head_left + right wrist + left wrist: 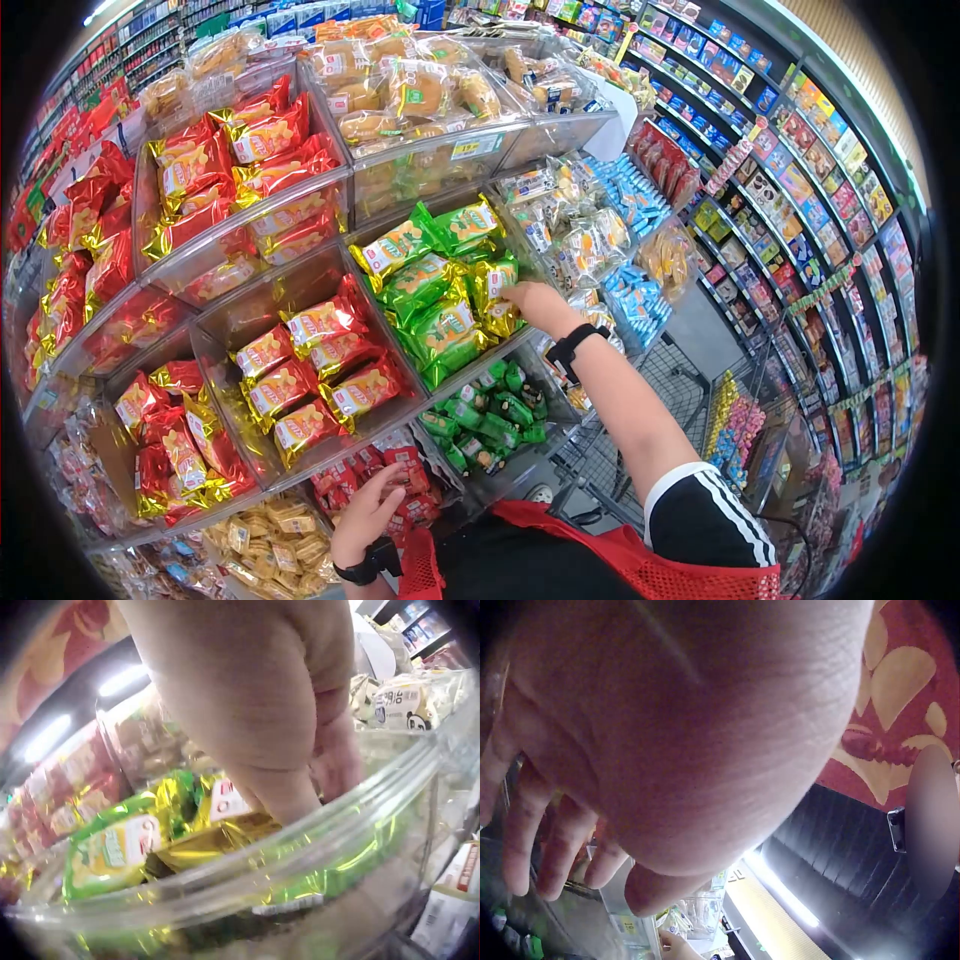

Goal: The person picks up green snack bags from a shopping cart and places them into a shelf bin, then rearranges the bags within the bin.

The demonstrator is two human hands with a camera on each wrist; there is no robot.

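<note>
My right hand (532, 303) reaches into a clear bin of green and gold snack packets (447, 335). Its fingers are on a gold-ended packet (494, 285) at the bin's right side. In the right wrist view the hand (277, 735) points down behind the bin's clear rim (360, 817), beside a green packet (112, 851); its fingertips are hidden, so the grip is unclear. My left hand (369, 510) hovers with spread, relaxed fingers near red packets (410, 480) in a lower bin. In the left wrist view that hand (667, 742) holds nothing.
Bins of red packets (305, 350) lie to the left, bagged bread (415, 90) behind. Small green packs (495, 410) fill a lower bin. Blue-and-white packs (635, 300) stand right, near a wire cart (620, 450). Tall shelves (800, 200) line the right side.
</note>
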